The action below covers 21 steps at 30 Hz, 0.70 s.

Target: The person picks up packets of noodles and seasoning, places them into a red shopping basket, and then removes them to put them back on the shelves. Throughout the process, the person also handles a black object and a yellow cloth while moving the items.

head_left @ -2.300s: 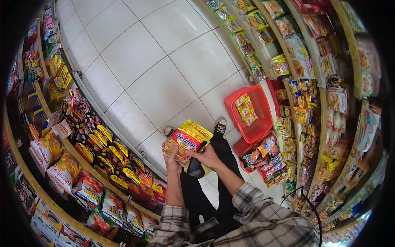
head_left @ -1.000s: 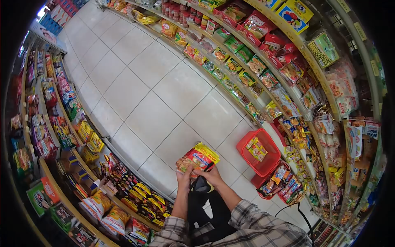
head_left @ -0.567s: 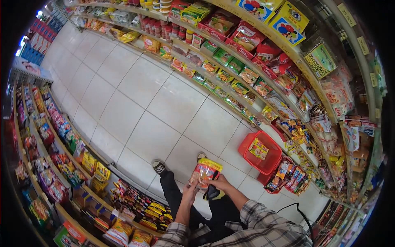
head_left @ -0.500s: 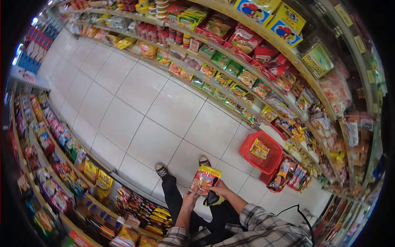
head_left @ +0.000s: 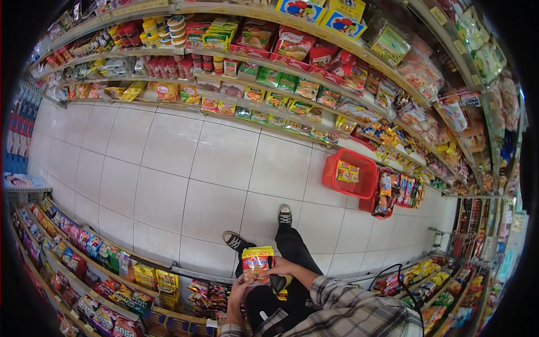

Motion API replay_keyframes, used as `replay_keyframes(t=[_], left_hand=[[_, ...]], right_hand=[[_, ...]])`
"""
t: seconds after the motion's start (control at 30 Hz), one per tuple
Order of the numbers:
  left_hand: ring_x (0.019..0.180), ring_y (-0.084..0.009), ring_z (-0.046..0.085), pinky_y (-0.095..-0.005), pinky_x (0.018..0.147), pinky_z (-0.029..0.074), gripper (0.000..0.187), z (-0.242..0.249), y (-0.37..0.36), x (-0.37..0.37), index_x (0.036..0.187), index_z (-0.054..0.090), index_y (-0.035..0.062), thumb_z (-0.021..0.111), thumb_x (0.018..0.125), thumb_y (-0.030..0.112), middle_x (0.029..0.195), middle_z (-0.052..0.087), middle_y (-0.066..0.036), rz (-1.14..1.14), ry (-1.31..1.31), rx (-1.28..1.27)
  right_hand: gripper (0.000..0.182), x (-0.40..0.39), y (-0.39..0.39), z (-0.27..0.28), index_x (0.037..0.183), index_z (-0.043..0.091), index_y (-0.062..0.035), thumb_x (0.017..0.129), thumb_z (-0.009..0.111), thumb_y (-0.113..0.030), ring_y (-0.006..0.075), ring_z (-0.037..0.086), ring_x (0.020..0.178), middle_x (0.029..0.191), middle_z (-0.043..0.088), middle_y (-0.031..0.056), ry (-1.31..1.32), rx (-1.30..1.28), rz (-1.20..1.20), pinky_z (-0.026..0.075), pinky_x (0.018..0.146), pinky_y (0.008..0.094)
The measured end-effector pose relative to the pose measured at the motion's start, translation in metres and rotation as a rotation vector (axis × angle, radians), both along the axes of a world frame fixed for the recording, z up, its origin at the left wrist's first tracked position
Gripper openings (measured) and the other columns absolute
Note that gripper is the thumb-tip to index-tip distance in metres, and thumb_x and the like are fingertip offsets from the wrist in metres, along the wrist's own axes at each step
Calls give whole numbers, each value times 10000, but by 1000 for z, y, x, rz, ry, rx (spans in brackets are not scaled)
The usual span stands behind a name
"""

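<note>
Both my hands hold a yellow and red printed food packet (head_left: 256,260) in front of my legs. My left hand (head_left: 240,285) grips its lower left side. My right hand (head_left: 282,267) has its fingers closed on the right edge. Just under the right hand hangs a dark item with yellow and red parts (head_left: 281,283); I cannot make out what it is or whether that hand grips it too. The packet's lower part is partly covered by my fingers.
A red plastic basket (head_left: 326,171) with yellow packets (head_left: 347,172) inside stands on the tiled floor (head_left: 219,202). Beside it sits a red container of snack packs (head_left: 386,192). Stocked shelves (head_left: 269,50) line the far side; snack racks (head_left: 95,247) run along the near left.
My view has turned, so the shelves and floor lie more level and the racks at right show more. The packet stays in both hands, its printed face now more upright.
</note>
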State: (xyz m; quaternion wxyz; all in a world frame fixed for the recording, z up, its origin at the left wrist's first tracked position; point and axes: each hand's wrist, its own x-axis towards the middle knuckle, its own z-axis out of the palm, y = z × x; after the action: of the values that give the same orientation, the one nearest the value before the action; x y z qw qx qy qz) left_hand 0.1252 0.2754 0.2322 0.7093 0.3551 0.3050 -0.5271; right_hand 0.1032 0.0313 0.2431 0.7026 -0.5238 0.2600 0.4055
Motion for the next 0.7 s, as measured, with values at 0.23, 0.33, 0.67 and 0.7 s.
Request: replay_keyframes(t=[0.23, 0.33, 0.67, 0.7], left_hand=[[1111, -270, 595, -389, 946, 469, 512, 42, -58, 85, 1353, 397, 27, 444, 992, 387, 1248, 585, -164, -113, -134, -23], [1105, -279, 598, -388, 924, 473, 516, 38, -88, 76, 1327, 417, 37, 414, 997, 434, 1250, 587, -174, -189, -139, 53], [845, -254, 680, -343, 731, 565, 373, -38, -98, -46, 1172, 516, 35, 524, 966, 346, 1031, 667, -151, -469, -194, 450], [835, -245, 681, -339, 713, 560, 361, -31, -108, -42, 1168, 520, 39, 528, 963, 336, 1019, 672, -141, -439, -145, 468]], right_hand=[[543, 14, -92, 16, 1182, 571, -20, 730, 823, -183, 150, 627, 967, 1077, 659, 56, -133, -49, -490, 515, 871, 326], [483, 26, -183, 33, 1176, 573, -15, 755, 786, -117, 156, 637, 944, 1068, 659, 56, -168, -112, -691, 532, 850, 337], [449, 68, -468, 150, 1061, 616, 17, 719, 834, -175, 137, 652, 832, 1003, 680, 86, -417, -811, -889, 530, 716, 283], [449, 73, -479, 171, 1043, 625, 11, 709, 845, -193, 129, 650, 819, 993, 682, 84, -315, -859, -859, 525, 700, 274]])
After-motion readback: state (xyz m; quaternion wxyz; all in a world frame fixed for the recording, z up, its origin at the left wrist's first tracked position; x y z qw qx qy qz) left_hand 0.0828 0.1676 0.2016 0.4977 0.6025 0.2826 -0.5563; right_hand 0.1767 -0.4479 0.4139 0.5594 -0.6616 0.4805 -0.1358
